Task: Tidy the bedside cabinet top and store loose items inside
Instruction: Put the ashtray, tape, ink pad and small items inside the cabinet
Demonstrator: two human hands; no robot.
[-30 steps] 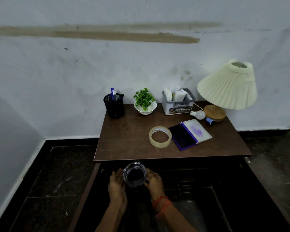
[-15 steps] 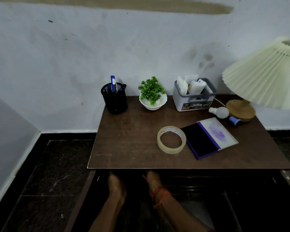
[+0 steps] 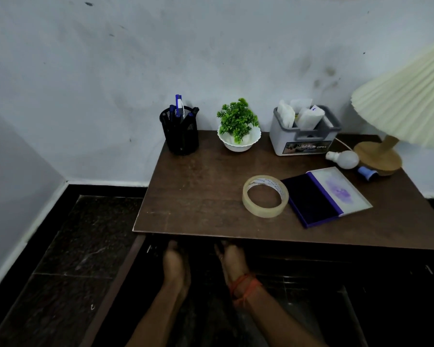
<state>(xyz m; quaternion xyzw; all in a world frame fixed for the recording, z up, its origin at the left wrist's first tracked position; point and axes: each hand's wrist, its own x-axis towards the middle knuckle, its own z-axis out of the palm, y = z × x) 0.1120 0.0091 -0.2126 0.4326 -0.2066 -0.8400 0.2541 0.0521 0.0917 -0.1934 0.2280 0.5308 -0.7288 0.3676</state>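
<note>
The brown cabinet top (image 3: 201, 196) carries a roll of clear tape (image 3: 265, 195), an open purple stamp pad (image 3: 326, 195), a white bulb (image 3: 344, 159) and a small blue cap (image 3: 366, 173). My left hand (image 3: 174, 264) and my right hand (image 3: 232, 259) reach under the front edge into the dark cabinet. Their fingers are hidden beneath the top, so I cannot tell what they hold. The glass ashtray is out of sight.
Along the back wall stand a black pen holder (image 3: 181, 131), a small green plant in a white bowl (image 3: 238, 126) and a grey caddy (image 3: 303, 132). A pleated lamp (image 3: 406, 103) occupies the right corner. An open cabinet door (image 3: 115, 291) juts out at the left.
Both hands carried the glass ashtray forward under the cabinet top and it is now hidden. The camera moved closer and lower toward the cabinet.
</note>
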